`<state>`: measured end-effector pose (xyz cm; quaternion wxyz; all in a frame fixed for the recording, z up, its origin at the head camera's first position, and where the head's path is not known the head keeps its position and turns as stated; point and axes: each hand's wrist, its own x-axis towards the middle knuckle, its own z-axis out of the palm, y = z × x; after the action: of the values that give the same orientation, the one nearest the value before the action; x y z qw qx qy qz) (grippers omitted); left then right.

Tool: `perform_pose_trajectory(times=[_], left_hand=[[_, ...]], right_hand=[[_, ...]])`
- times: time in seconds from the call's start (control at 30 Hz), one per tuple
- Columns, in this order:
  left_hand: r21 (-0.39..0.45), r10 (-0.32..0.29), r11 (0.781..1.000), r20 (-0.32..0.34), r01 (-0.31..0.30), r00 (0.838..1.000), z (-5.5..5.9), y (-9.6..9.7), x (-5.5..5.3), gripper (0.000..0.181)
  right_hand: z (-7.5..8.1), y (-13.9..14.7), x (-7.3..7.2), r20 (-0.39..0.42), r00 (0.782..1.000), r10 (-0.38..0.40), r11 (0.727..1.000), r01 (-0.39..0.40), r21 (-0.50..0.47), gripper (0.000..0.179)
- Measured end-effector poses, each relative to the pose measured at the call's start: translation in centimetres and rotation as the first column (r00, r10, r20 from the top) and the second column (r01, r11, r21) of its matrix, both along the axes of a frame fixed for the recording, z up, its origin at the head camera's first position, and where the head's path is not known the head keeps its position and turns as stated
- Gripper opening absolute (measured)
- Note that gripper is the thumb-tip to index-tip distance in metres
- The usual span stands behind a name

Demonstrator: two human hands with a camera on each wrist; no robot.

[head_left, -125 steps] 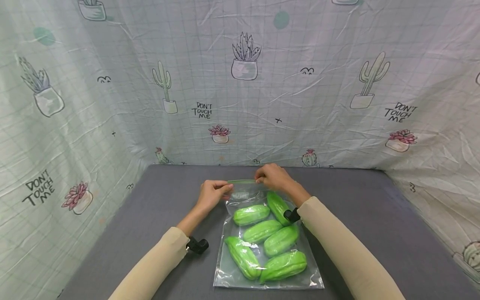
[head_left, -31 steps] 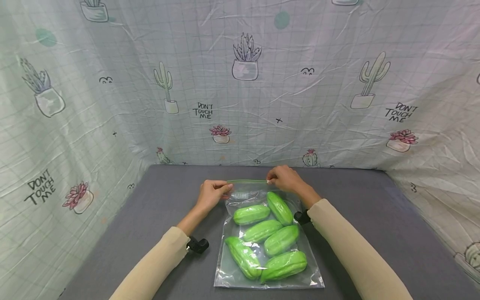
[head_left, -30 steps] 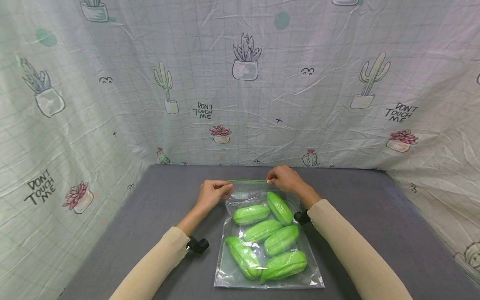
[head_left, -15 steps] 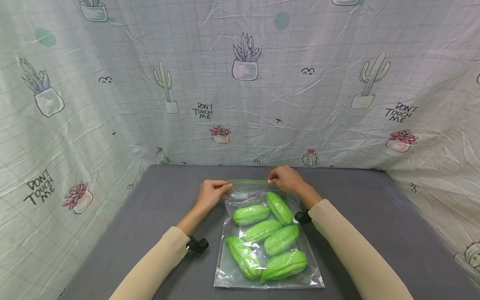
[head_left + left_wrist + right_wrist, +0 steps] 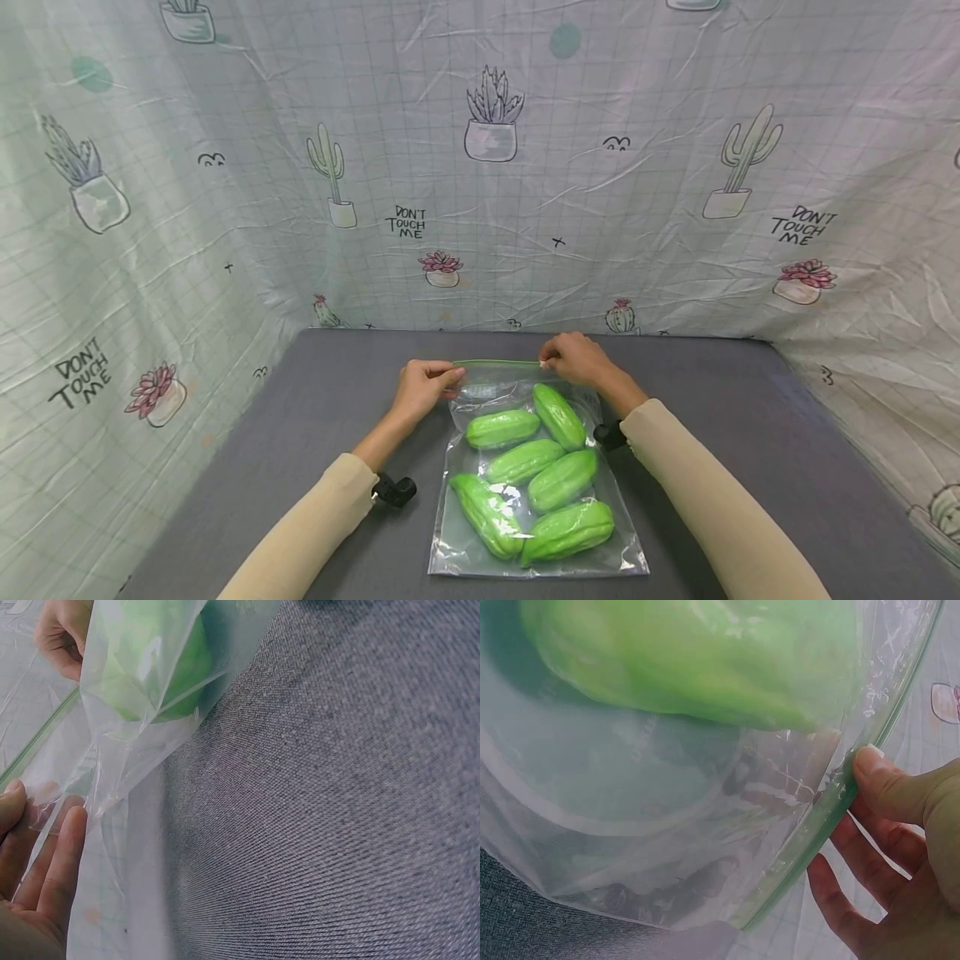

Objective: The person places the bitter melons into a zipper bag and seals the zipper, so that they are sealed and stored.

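Observation:
A clear zip bag (image 5: 459, 550) lies flat, its mouth with a green zip strip (image 5: 495, 361) facing away from me. Inside are several bright green, oblong, ridged gourds (image 5: 562, 481). My left hand (image 5: 422, 390) pinches the bag's top left corner between thumb and fingers. Toward the right end of the mouth, my right hand (image 5: 577, 358) pinches the zip strip. In the right wrist view its thumb presses the strip (image 5: 832, 814) from one side, with fingers behind. The left wrist view shows the left fingers (image 5: 64, 862) behind the film at the corner.
The bag rests on a dark grey table (image 5: 330, 383). A pale curtain (image 5: 600, 192) printed with cacti surrounds the back and sides. Black wrist cameras (image 5: 395, 490) sit on both wrists, the right one close beside the bag's edge.
My right hand has slid rightward along the zip strip, from near the middle of the mouth toward its right end, slowing lately. My left hand and the gourds stay where they were.

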<state>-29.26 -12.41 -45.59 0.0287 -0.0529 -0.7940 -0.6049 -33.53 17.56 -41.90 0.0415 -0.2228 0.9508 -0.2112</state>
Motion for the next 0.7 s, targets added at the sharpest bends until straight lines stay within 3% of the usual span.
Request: perform_pose_trajectory(times=[0.7], left_hand=[[-0.015, 0.003, 1.0, 0.005, -0.003, 1.0, 0.15, -0.17, -0.16, 0.022]], right_hand=[[-0.11, 0.67, -0.28, 0.007, 1.0, -0.009, 1.0, 0.009, -0.005, 0.021]])
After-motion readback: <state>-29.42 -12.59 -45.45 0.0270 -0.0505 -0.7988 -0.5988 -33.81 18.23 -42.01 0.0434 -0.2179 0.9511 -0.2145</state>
